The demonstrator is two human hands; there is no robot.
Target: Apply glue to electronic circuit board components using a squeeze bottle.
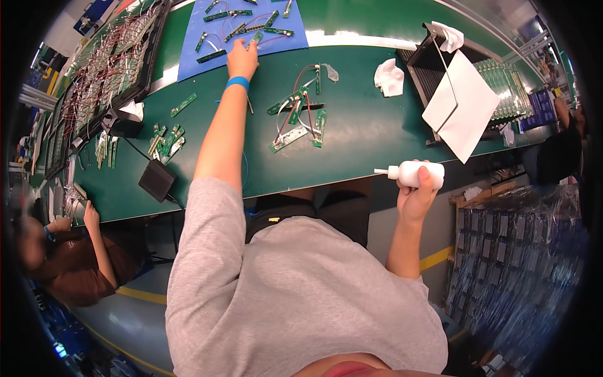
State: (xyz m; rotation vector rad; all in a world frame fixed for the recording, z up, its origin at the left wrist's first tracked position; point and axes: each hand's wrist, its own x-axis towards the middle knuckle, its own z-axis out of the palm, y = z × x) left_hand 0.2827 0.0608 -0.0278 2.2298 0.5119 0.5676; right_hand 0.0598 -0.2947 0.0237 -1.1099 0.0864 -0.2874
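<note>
A long green workbench (352,157) curves across the view, with a blue mat (195,56) at its far edge; the left hand (242,58) reaches out to that mat, its fingers closed on a small green circuit strip (256,39) at the mat's near edge, a blue wristband (238,82) on the wrist; more strips with red wires lie further up the mat. The right hand (416,188) hangs off the bench's near edge, fingers wrapped around a white squeeze bottle (411,173) whose nozzle points left. A cluster of wired green boards (300,116) lies mid-bench; a black rack (433,60) with a white sheet (461,103) stands to the right; white rags (389,76) lie beside it; a tray of wired boards (110,69) lies on the left; a black box (157,180) sits near the front edge. Another person (69,251) sits at lower left; wrapped stacks (521,251) stand on the right.
</note>
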